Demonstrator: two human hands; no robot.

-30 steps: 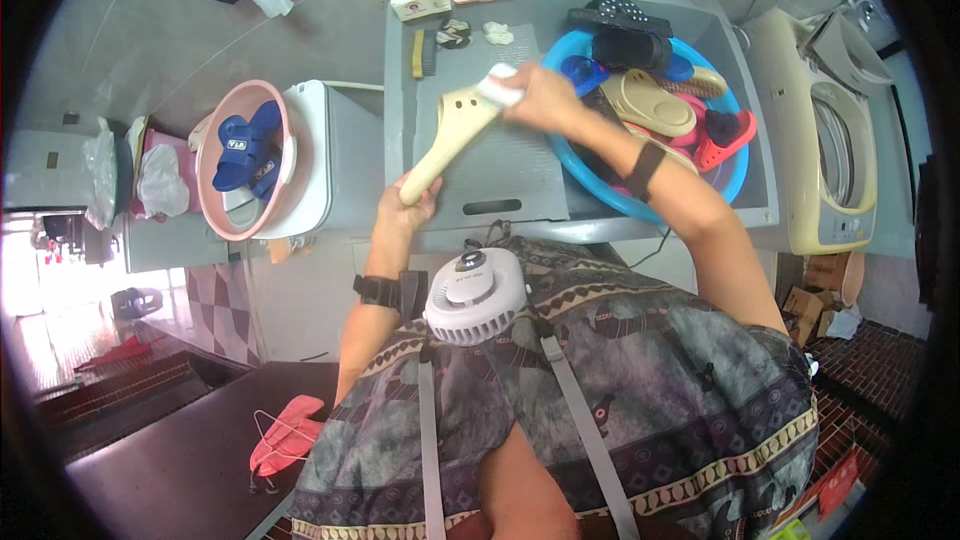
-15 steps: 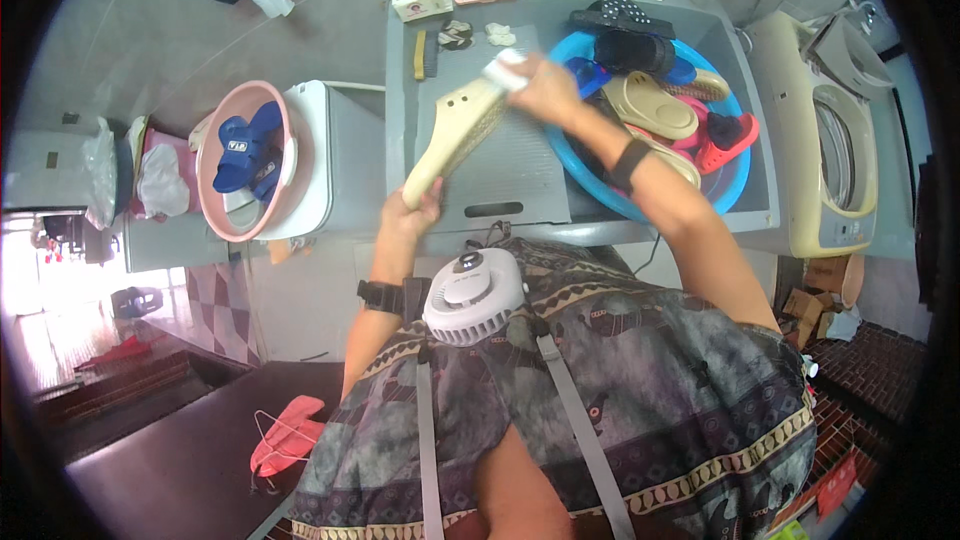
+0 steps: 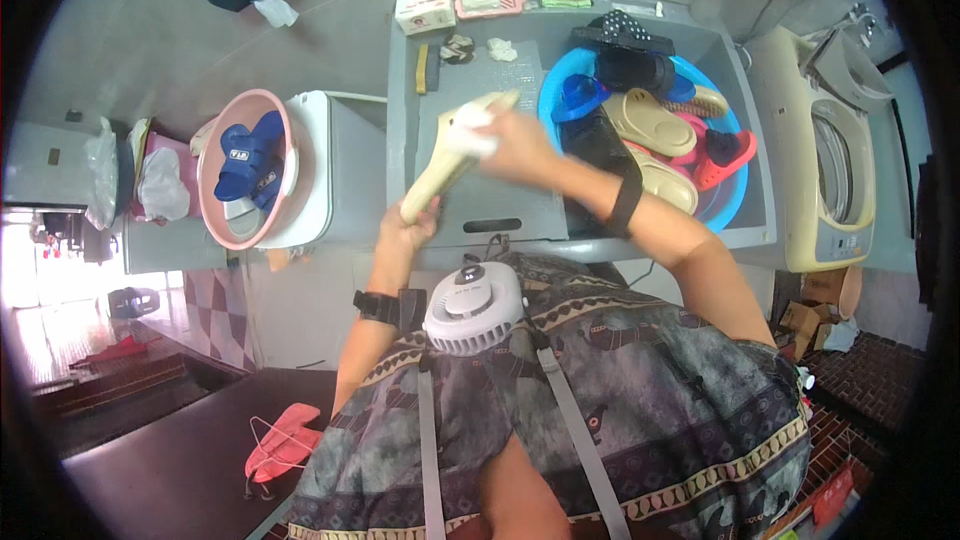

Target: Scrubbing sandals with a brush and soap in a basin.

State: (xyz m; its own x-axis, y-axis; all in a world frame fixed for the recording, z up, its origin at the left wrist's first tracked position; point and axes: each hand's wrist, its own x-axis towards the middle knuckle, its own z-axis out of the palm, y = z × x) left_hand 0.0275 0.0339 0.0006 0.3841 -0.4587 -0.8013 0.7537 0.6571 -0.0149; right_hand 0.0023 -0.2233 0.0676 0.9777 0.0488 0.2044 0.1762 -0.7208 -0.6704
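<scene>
My left hand [image 3: 408,226] is closed round the near end of a beige slipper [image 3: 436,172], held tilted over the grey ribbed washboard of a sink. In my right hand [image 3: 525,148] is a small white block [image 3: 473,132], perhaps a sponge or soap, pressed against the slipper's upper part. Motion blurs the right fingers. To the right of the board stands a blue basin [image 3: 742,202] heaped with slippers: beige, red, dark blue and black ones. Beyond the slipper lie a yellow-backed brush [image 3: 422,70], a crumpled dark-and-cream cloth [image 3: 457,49] and a white crumpled piece [image 3: 501,50].
A pink basin [image 3: 208,210] with blue slippers sits on a white appliance [image 3: 312,180] at the left. A box [image 3: 425,8] and a pink soap dish [image 3: 510,2] line the sink's [image 3: 397,130] far rim. A cream washing machine [image 3: 785,140] stands right.
My right hand has moved the white block from the slipper's far end back toward me, along its upper part. The left hand keeps its hold on the slipper.
</scene>
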